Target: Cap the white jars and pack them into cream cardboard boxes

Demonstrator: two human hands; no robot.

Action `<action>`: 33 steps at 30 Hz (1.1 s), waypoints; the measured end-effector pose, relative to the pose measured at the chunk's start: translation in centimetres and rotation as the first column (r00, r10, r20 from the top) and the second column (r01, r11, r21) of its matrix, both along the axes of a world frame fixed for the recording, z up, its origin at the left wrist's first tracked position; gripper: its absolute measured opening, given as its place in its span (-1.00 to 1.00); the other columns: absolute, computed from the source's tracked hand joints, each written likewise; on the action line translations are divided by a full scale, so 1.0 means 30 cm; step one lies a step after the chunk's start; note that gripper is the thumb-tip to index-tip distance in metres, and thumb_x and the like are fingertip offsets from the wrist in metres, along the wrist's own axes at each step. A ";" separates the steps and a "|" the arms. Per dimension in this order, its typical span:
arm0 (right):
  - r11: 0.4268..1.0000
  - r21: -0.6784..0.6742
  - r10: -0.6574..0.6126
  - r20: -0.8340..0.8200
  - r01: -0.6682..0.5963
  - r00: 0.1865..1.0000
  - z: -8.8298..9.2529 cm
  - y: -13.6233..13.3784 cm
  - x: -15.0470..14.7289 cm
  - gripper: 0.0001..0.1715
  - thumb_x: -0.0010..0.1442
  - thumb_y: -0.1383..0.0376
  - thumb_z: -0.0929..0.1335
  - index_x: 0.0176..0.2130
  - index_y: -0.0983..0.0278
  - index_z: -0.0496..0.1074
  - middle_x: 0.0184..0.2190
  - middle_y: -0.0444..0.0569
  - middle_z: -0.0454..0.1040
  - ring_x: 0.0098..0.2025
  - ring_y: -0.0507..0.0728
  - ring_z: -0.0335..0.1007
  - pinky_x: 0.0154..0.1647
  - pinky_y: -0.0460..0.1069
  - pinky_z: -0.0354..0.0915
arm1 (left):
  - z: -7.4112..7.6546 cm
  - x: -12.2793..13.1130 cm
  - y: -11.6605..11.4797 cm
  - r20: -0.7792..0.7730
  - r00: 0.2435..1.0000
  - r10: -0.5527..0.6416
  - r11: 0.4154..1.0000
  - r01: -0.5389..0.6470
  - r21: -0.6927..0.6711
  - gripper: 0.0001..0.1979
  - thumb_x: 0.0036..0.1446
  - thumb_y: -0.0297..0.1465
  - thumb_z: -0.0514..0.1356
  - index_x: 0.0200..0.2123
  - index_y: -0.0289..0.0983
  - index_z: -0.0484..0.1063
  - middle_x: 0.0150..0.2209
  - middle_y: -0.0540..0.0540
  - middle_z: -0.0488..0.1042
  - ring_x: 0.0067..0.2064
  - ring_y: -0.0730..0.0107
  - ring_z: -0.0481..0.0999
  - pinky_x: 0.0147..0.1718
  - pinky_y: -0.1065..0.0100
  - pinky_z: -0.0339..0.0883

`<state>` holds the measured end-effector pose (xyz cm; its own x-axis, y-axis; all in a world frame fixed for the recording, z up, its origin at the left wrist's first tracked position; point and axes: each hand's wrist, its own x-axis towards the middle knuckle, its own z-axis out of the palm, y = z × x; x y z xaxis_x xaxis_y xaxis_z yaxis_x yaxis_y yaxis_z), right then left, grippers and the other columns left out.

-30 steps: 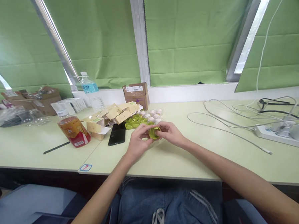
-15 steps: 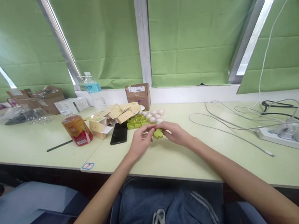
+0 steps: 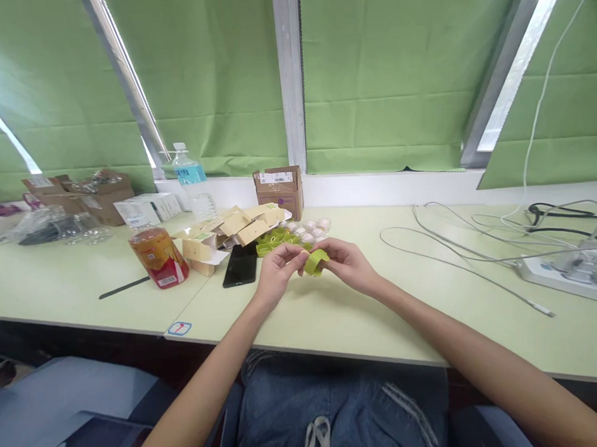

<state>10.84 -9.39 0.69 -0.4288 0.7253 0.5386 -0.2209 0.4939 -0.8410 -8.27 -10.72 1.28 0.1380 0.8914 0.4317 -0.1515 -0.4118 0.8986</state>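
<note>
Above the desk my right hand (image 3: 348, 264) pinches a yellow-green curved piece (image 3: 314, 262), which looks like a small paper or felt box. My left hand (image 3: 279, 270) is closed at the piece's left edge, finger and thumb together by a thin pale loop; what exactly they grip is partly hidden. Just behind the hands lie more of the green pieces (image 3: 275, 239) and a clear pack of round whitish items (image 3: 309, 229). A black phone (image 3: 239, 265) rests left of my left hand.
Flattened cream cartons (image 3: 246, 223) are heaped behind the phone. An orange-red jar (image 3: 159, 257), a water bottle (image 3: 193, 182) and a brown box (image 3: 278, 191) stand further back or left. White cables (image 3: 460, 252) and a power strip (image 3: 571, 272) occupy the right side.
The green piece has turned between my fingers and now shows a curved, open side. My hands remain close together; the whole view has shifted slightly.
</note>
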 end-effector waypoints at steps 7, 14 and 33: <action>0.990 -0.103 0.102 0.011 -0.100 0.995 0.007 -0.014 -0.004 -0.61 0.18 0.08 0.55 -0.14 0.28 0.51 -0.27 0.00 0.64 -0.23 0.14 0.60 -0.12 0.07 0.52 | 0.016 -0.044 0.010 -0.062 0.964 -0.257 0.962 0.250 -0.109 -0.61 0.06 -0.12 0.46 -0.35 -0.33 0.50 -0.39 -0.07 0.49 -0.38 0.40 0.45 -0.33 0.34 0.34; 0.922 -0.265 0.291 -0.008 -0.283 0.957 0.031 -0.020 0.008 -0.62 0.11 0.19 0.60 -0.14 0.30 0.53 -0.25 0.02 0.66 -0.26 0.15 0.62 -0.18 0.06 0.55 | 0.017 -0.059 -0.003 0.081 0.897 -0.435 0.865 0.441 -0.240 -0.65 0.01 -0.18 0.48 -0.35 -0.33 0.52 -0.42 -0.08 0.48 -0.42 0.38 0.43 -0.33 0.27 0.35; 0.910 -0.284 0.316 0.000 -0.303 0.949 0.055 -0.015 0.025 -0.63 0.06 0.18 0.62 -0.19 0.29 0.59 -0.27 0.02 0.67 -0.27 0.15 0.63 -0.18 0.05 0.56 | 0.039 -0.027 -0.032 0.153 0.873 -0.463 0.843 0.487 -0.227 -0.62 -0.08 -0.16 0.51 -0.43 -0.31 0.50 -0.48 -0.07 0.40 -0.43 0.37 0.38 -0.37 0.29 0.35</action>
